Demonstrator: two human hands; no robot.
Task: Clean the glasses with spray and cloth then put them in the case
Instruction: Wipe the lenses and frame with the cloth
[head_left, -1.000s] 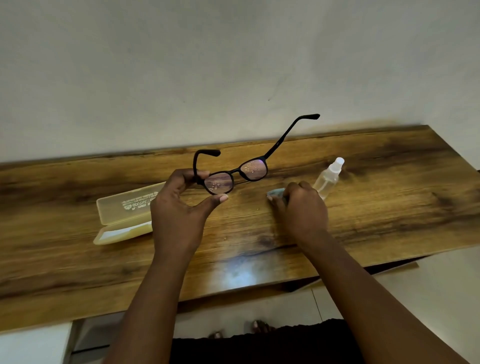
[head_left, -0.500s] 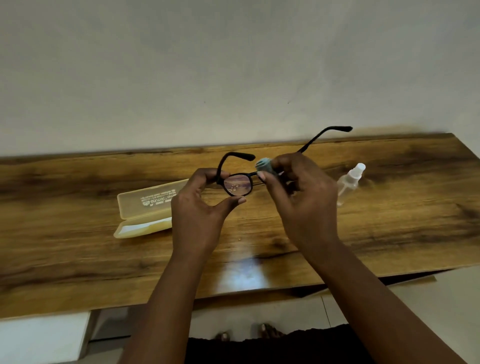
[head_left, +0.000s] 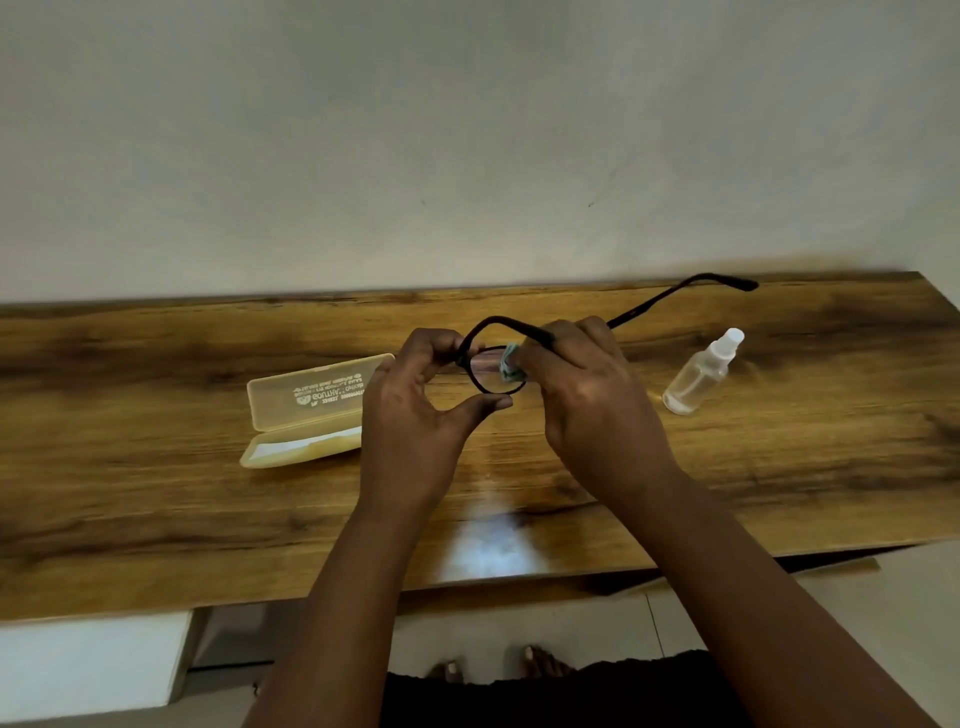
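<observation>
A single wide-angle camera, worn on the person's head, looks forward and down across a wooden surface (head_left: 156, 493) that runs left to right against a pale wall (head_left: 467, 130). The view sits close above both forearms, which rise from the bottom edge toward the frame's centre. The wall fills the upper third; the surface's near edge crosses low in the frame, and below it the floor (head_left: 571, 623) and the person's toes (head_left: 535, 662) show. The surface's edges curve slightly toward the sides.

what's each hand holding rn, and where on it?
Left hand pinches the glasses by one lens rim, near the hinge. Right hand presses a small blue cloth against the lens.
</observation>
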